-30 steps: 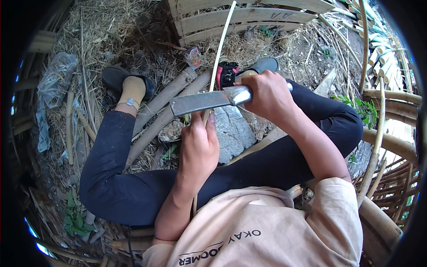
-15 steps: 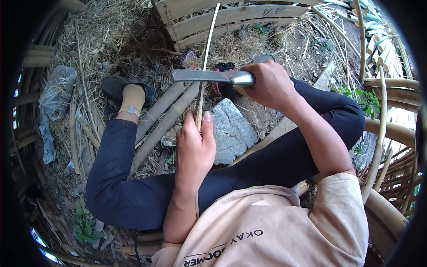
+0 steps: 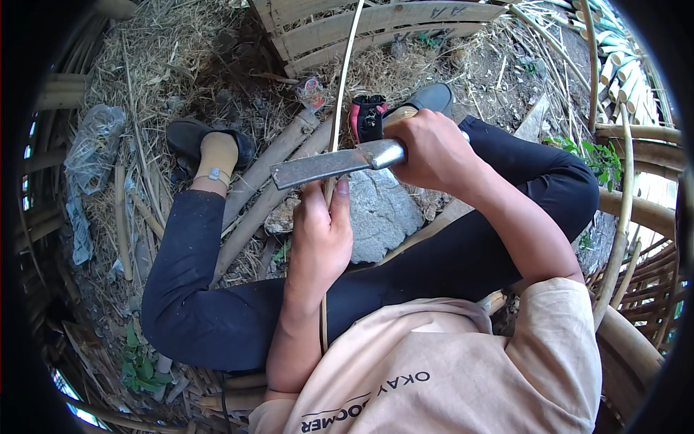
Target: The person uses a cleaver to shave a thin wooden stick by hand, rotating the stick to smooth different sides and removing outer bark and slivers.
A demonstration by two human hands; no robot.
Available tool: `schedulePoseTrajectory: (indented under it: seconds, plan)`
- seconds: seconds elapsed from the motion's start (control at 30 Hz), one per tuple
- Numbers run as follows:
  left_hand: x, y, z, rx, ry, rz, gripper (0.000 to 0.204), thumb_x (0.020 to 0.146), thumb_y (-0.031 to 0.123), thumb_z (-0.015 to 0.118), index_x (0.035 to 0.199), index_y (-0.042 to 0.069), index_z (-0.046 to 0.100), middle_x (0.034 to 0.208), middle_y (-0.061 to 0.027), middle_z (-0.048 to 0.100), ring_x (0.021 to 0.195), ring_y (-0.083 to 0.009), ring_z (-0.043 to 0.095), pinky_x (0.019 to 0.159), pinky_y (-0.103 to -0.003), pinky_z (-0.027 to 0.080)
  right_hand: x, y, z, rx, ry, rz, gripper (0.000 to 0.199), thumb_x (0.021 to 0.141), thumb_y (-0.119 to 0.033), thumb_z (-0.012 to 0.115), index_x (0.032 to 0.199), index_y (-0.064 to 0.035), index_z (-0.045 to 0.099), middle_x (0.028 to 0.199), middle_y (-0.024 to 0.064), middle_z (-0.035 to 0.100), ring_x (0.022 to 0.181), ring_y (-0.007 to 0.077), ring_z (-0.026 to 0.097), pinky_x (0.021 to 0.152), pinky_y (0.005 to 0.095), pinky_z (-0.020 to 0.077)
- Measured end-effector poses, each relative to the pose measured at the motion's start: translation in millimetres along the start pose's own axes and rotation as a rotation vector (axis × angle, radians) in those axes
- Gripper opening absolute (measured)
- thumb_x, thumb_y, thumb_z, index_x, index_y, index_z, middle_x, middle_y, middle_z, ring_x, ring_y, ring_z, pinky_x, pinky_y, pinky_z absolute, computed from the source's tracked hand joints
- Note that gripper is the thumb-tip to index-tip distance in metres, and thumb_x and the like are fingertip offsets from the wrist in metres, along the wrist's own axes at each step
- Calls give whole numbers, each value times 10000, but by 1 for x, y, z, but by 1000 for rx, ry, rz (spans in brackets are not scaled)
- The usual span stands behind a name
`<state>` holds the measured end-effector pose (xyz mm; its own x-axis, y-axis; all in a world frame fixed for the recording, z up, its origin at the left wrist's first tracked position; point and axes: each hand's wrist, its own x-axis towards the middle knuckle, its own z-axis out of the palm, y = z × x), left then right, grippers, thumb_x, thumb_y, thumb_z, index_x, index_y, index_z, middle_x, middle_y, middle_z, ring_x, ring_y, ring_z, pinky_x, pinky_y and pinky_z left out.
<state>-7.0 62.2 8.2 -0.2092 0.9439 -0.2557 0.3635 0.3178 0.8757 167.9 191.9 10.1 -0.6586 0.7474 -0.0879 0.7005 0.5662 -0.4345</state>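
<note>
While gripping the knife by its handle in the right hand, also holding the strip in the left hand. Hands apart but near each other, both clamped: right fist wrapped round the handle, left thumb and fingers closed on the strip.

Blade laid across the strip just beyond the left thumb tip, squared end pointing left, well past the strip's edge. Unable to tell whether cutting or only touching, with the crossing hidden under the blade. Beyond the blade, strip running up before the crate and out at the upper edge of view; below the hand, showing again beside the left forearm, down to the shirt.

Left of the blade's end, open room over the poles as far as the left leg. Tighter on the other side: right leg close behind the fist in view, shoe and red-and-black thing just past the knife. Between left hand and right thigh, rough-edged stone on the ground.
</note>
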Motion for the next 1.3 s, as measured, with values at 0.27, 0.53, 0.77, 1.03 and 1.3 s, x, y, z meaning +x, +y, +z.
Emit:
schedulePoseTrajectory:
  seconds: [0.27,0.53,0.77,1.03,1.3]
  plan:
    - [-7,10,-3,-6,-15,-29,255,1055,175,462,1177,-41,520,731,-264,579,653,-457,585,597,-517,421,12,-2,5,-10,46,3,127,636,-128,720,748,-71,700,670,160,655,681,380,665,638,464,530]
    - [-15,9,-8,52,3,41,229,1050,167,465,1086,-52,523,659,-237,567,597,-457,569,547,-489,415,19,3,6,-86,132,-24,196,718,-153,745,901,-87,770,730,162,693,676,342,684,649,439,547]
    - [-18,14,11,61,-55,13,250,1046,205,481,980,-35,503,708,-269,603,695,-480,618,581,-513,436,38,67,-31,-231,283,282,216,818,-237,691,941,-77,765,807,206,716,771,379,715,754,456,578]
    - [-7,6,-6,-163,-108,-88,304,1086,333,430,1053,40,503,725,9,477,570,-58,424,506,-239,377,20,26,-13,-13,214,136,180,784,-239,722,838,-71,757,720,177,695,683,361,697,699,452,568]
    - [-5,1,-1,-353,-121,-95,265,1091,329,419,1047,74,476,773,29,442,582,-12,373,459,-174,344,7,11,-19,-37,168,-27,142,754,-213,707,764,-72,703,649,159,657,658,360,680,642,463,546]
